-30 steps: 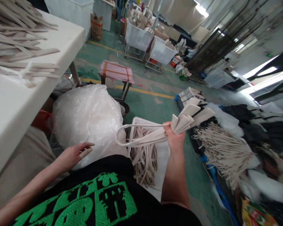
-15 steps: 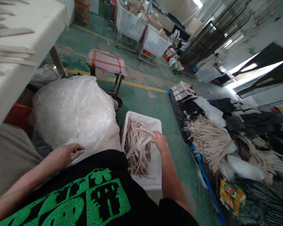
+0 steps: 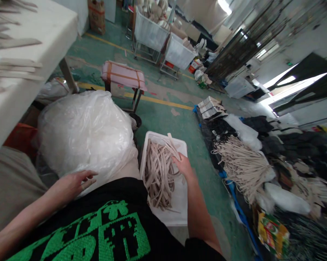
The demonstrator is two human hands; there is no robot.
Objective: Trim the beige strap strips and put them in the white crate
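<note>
My right hand (image 3: 183,165) is closed on a few beige strips (image 3: 172,145) over the right side of a white bin (image 3: 179,214). A tangled heap of the same beige strips (image 3: 159,174) fills the bin's left part. My left hand (image 3: 78,181) rests near the lower edge of a big clear plastic bag (image 3: 84,127), its fingers apart and nothing in them. The bag stands left of the bin.
A table (image 3: 57,21) with flat strips on it is at the upper left. A stool with a pink cover (image 3: 124,75) stands ahead. To the right, a blue pallet (image 3: 234,195) carries bundled cords (image 3: 242,163). White wheeled carts (image 3: 151,32) are farther back.
My right hand has shifted slightly left and down, and the strips in it now point upward over the bin's far edge. My left hand has barely moved.
</note>
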